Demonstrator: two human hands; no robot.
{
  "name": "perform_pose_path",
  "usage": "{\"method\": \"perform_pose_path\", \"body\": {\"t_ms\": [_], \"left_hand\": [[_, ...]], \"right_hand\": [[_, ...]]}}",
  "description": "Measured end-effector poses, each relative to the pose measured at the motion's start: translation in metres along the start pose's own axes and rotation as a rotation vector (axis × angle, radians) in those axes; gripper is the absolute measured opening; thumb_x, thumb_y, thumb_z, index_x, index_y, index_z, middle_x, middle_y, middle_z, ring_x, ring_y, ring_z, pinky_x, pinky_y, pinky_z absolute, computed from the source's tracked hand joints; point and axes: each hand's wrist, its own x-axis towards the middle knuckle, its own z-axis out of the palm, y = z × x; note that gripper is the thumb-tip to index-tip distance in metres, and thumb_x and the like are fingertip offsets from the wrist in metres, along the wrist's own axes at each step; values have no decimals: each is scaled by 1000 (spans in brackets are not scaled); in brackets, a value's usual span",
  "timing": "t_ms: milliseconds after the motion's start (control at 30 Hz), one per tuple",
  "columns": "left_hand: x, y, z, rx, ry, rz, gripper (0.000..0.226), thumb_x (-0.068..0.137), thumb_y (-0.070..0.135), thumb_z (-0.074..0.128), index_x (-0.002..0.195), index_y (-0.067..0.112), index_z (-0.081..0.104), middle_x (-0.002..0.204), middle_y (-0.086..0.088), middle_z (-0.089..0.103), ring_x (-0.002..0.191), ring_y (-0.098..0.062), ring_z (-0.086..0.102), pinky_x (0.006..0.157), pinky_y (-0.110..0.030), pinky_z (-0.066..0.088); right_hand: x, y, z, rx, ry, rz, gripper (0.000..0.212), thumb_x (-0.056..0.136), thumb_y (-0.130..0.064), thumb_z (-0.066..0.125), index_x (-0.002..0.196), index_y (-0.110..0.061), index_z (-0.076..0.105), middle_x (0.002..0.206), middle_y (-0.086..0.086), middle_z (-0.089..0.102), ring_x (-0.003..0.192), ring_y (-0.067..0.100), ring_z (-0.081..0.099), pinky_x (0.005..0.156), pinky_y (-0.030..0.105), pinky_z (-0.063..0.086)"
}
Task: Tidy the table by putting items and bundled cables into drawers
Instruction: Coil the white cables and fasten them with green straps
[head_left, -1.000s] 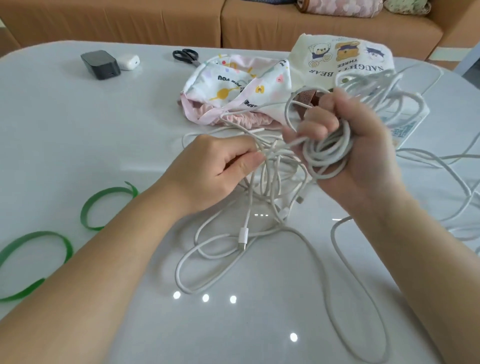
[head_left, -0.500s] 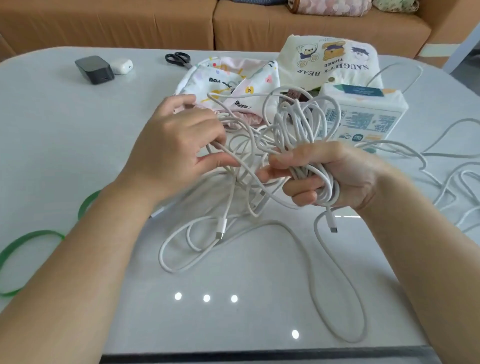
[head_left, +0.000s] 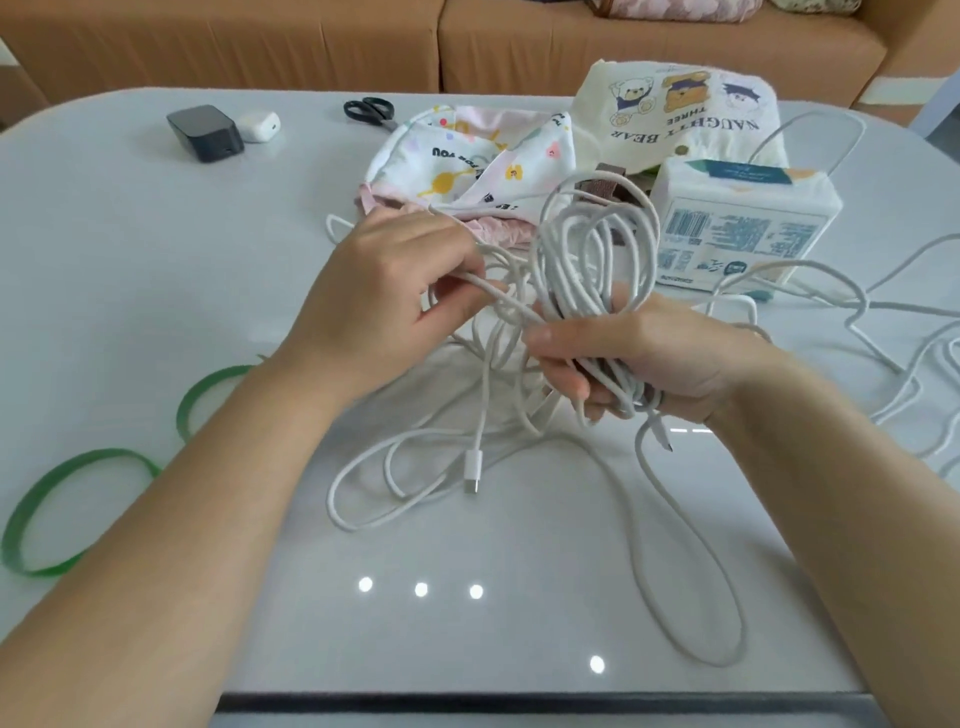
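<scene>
Since half a second ago, the left hand (head_left: 384, 306) has drawn back from over the tangle. Its fingers now curl round and pinch one white strand (head_left: 501, 299), which runs across to the right thumb. The right hand (head_left: 654, 358) clenches the coil (head_left: 597, 244) of white cable, whose loops stand up above the fist in front of the tissue pack (head_left: 743, 228). Below the hands, slack loops trail onto the table (head_left: 156, 270), and a plug (head_left: 472, 470) hangs just over it. More loose cable (head_left: 831, 306) sprawls to the right. Two green bands (head_left: 78, 509) lie at the left. Farther back sit a printed pouch (head_left: 483, 166), a bear bag (head_left: 685, 109), scissors (head_left: 370, 111), a black charger (head_left: 205, 133) and a white case (head_left: 258, 126).
</scene>
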Motion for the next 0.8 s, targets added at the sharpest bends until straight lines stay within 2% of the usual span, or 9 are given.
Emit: {"method": "perform_pose_path", "body": {"t_ms": [133,233,333,433,500,533,600,700,800], "left_hand": [[-1,-13,-13,47,46,-85,33,94,30,57,71,7,59,67,5,54,67,-14,48,79,-29,33],[-2,-14,-16,61,111,-128,37,96,32,53,72,5,59,66,-4,59,66,-17,47,75,-30,33],[-3,-10,-10,-14,77,-182,36,98,26,49,78,-1,60,67,-11,59,64,-25,48,66,-30,36],[-5,-9,-5,-133,65,-270,32,99,22,48,81,-2,61,65,-2,56,58,-9,46,57,-22,37],[-5,-4,-2,-164,53,-311,30,99,20,49,80,0,61,63,9,50,58,-4,42,57,-10,32],[-5,-2,0,-169,41,-323,30,99,21,49,80,1,62,63,7,51,58,-5,40,58,-9,31],[-6,-3,0,-167,10,-340,33,99,26,47,81,3,61,65,-1,56,59,-10,41,58,-14,34],[-7,-11,-4,-139,-1,-365,39,99,38,44,81,7,59,64,-4,53,58,-21,42,57,-34,37],[-7,-16,-8,-100,43,-361,37,99,38,45,82,8,59,65,4,50,58,-16,40,56,-31,35]], "right_hand": [[0,-1,-12,225,79,-193,22,85,-14,49,64,-13,41,44,-6,38,45,15,39,47,30,28],[0,-1,-23,449,46,-365,19,87,-13,44,72,-15,33,44,-10,36,47,11,34,55,23,39],[4,1,-19,425,-4,-395,24,88,-17,44,71,-15,27,48,-11,41,52,11,40,64,23,46],[7,3,-11,405,24,-296,22,88,-15,42,67,-11,40,49,-6,42,57,14,51,70,28,52],[7,7,-8,444,-21,-226,19,87,-17,51,70,-10,53,53,-3,45,56,14,54,70,30,53],[8,9,-7,468,-61,-216,14,85,-18,60,74,-10,58,55,-2,46,56,15,54,69,31,53],[9,11,-7,518,-148,-240,20,79,-28,71,75,-13,58,57,-4,45,56,12,51,65,28,53],[9,8,-12,594,-232,-342,25,83,-30,67,74,-15,50,57,-10,45,52,6,47,61,24,50],[7,4,-16,697,-261,-451,19,87,-24,63,78,-11,53,56,-8,37,52,5,49,60,24,51]]}}
